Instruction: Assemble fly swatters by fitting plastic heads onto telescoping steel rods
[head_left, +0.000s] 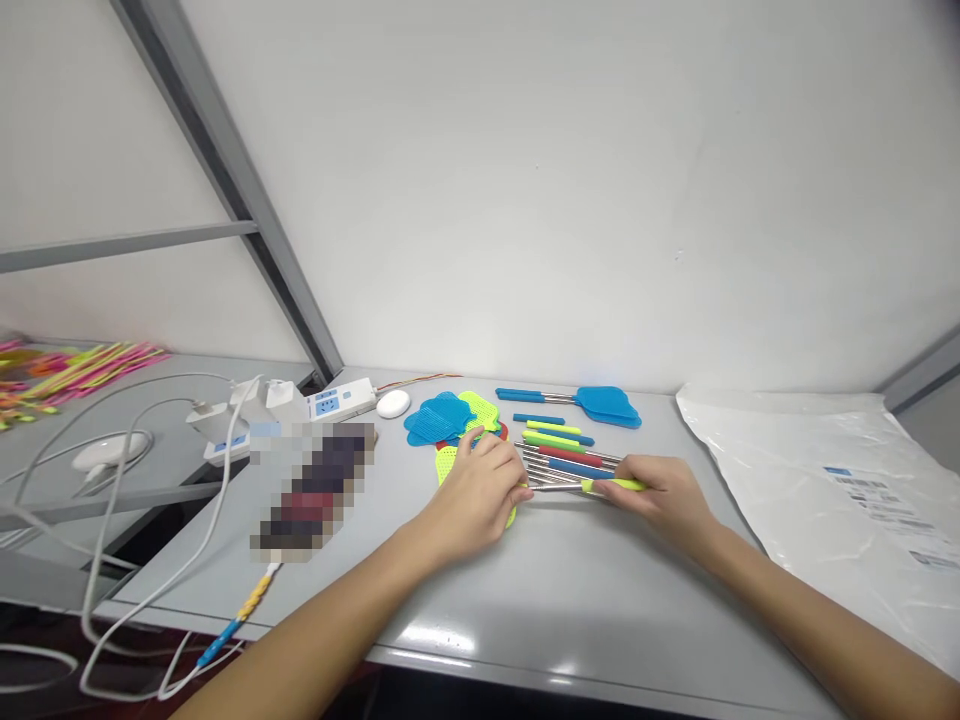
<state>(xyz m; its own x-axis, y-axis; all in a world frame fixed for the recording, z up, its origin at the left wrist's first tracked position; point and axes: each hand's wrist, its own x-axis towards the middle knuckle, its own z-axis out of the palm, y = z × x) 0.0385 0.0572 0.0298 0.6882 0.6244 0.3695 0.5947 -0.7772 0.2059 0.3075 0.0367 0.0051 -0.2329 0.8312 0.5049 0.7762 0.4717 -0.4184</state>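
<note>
Where the right hand point(664, 500) meets the work, its grip is closed around a yellow-green handle point(631, 485), the thumb laid along it. From that handle a slim metal rod point(555, 488) runs leftward to the left hand point(484, 490), whose grip is pinched on the rod's far end; the exact contact under the fingers is hidden. The 2 hands and the rod are at the middle of the grey surface point(600, 610), on its near side of the loose parts. Directly behind the rod, a red handle point(570, 456) and a blue handle point(577, 469), both with metal rods, lie side by side, with green, yellow and blue handles farther back. Blue mesh heads point(439, 418) and yellow mesh heads point(480, 408) overlap in a pile behind and beside the left hand, which partly covers it. Near the wall lie blue swatters point(609, 404), handle, rod and head in line. A white bag point(810, 490) with a printed label occupies the right side. On the left are a white round case point(394, 404), a power strip point(341, 400) and 1 pixelated object point(315, 492), its details unreadable.
</note>
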